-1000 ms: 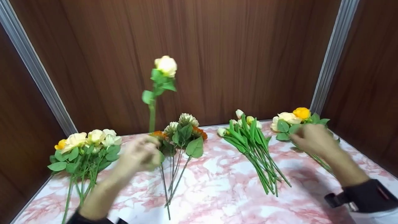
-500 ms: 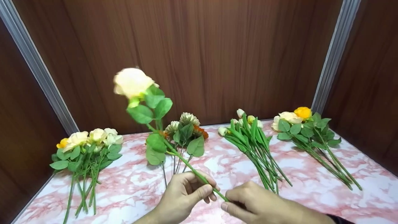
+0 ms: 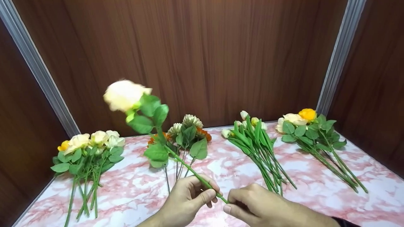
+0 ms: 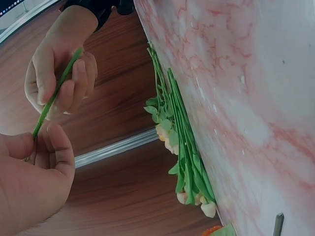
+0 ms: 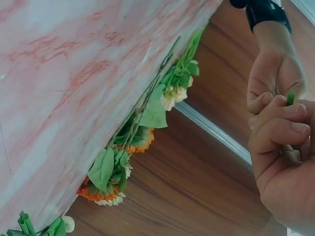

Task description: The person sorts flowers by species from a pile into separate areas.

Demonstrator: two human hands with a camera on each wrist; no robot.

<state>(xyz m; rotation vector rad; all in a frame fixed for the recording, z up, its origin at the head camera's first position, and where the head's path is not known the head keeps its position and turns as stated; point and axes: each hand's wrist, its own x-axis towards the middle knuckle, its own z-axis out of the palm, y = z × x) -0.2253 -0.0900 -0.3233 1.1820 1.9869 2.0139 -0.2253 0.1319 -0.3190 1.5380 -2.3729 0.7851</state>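
A cream rose (image 3: pixel 124 96) with green leaves leans up and to the left in the head view, its blossom slightly blurred. My left hand (image 3: pixel 189 200) pinches its green stem between thumb and fingers. Lower down, my right hand (image 3: pixel 255 205) grips the stem near its end, close beside the left. In the left wrist view the stem (image 4: pixel 56 91) runs from the left thumb across the right hand's fingers. Just a short green stem tip (image 5: pixel 290 97) shows above the right fingers in the right wrist view.
On the pink marbled table (image 3: pixel 126 201) lie cream roses (image 3: pixel 79 142) at left, orange and white flowers (image 3: pixel 191 121) in the middle, tulips (image 3: pixel 252 135), and yellow and cream roses (image 3: pixel 295 119) at right. A brown wooden panel (image 3: pixel 208 63) stands behind.
Both hands have come together at the front centre on the rose stem; the right hand left the flowers at far right. Over the last half second the blossom has tipped lower and left.
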